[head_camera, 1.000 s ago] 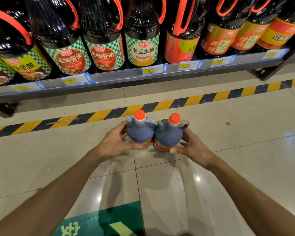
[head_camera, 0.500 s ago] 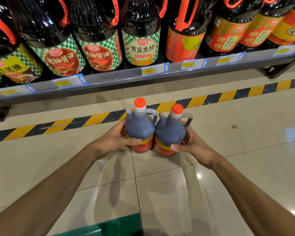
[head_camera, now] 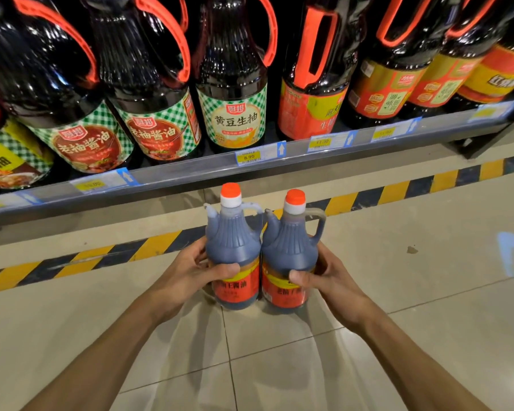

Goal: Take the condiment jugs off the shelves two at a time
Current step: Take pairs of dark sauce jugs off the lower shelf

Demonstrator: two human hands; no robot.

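Both forearms extended forward, converging toward centre. Left hand (head_camera: 187,271) cupped, palm facing right, thumb laid across the front. Right hand (head_camera: 328,275) mirrors it, palm facing left, thumb forward. Remaining fingers curled behind, hidden.

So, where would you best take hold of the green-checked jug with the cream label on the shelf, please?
Probably by its orange loop handle, coming from the front right: the jug stands upright, hemmed in by neighbours, and the handle arches off its right shoulder.
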